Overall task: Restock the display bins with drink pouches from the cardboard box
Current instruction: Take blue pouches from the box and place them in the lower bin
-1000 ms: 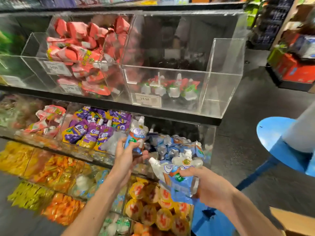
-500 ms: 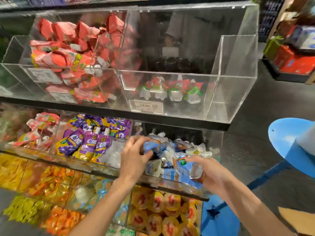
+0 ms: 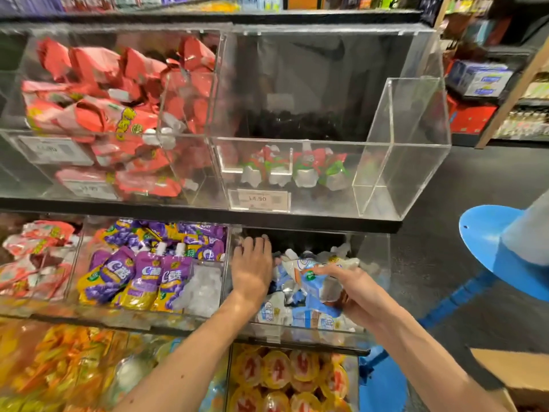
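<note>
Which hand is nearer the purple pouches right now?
Left. The left hand lies in the blue-pouch bin, just right of the divider beside the purple pouches. The right hand grips blue pouches farther right in the same bin.

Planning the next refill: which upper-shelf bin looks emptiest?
The right-hand upper bin, holding only a few red-and-green pouches at its front; the bin left of it is heaped with red pouches.
</note>
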`<state>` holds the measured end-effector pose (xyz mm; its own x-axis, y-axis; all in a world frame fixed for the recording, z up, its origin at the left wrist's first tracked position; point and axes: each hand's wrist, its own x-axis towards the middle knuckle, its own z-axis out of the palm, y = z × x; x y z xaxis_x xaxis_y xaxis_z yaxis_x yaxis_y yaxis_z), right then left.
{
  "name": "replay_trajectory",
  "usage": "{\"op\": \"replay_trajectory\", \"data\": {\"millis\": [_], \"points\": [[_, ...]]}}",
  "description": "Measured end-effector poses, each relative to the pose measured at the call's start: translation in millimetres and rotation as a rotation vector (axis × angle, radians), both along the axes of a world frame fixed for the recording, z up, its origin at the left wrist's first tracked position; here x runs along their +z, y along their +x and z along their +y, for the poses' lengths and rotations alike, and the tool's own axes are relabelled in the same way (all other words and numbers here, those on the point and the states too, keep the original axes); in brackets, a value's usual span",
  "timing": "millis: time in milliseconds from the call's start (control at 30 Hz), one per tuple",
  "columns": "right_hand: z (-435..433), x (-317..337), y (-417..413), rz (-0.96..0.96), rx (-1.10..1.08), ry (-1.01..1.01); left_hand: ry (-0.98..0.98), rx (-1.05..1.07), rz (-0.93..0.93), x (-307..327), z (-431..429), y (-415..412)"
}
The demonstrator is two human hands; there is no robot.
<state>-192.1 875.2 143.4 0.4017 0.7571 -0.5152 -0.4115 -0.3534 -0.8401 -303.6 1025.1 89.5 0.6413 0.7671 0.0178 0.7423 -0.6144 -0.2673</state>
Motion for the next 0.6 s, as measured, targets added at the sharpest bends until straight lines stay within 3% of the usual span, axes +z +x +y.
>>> {"op": "replay_trajectory", "data": {"millis": [233,300,433,500,600], "points": [[6.4,-6.8,12.0,-0.003,-0.092,0.013,-0.100,-0.019,0.182,14.4,11.5,1.6],[7.3,-7.2,14.8,-0.007,-0.111,0.008,-0.186,-0.081,0.001,24.1,5.6,-5.7],[14.8,-13.7,18.9,-0.039,-0.178,-0.008,-0.598,-0.376,-0.689,34.2,-29.4,-28.0],[20.1,-15.2,18.6,-0.067,-0.188,-0.021,-0.731,-0.439,-0.768,32.7,-48.1,-28.9],[27.9,-16.9,14.6,-0.080,-0.184,-0.036,-0.646,-0.390,-0.789,20.9,-53.8,-20.0]]}}
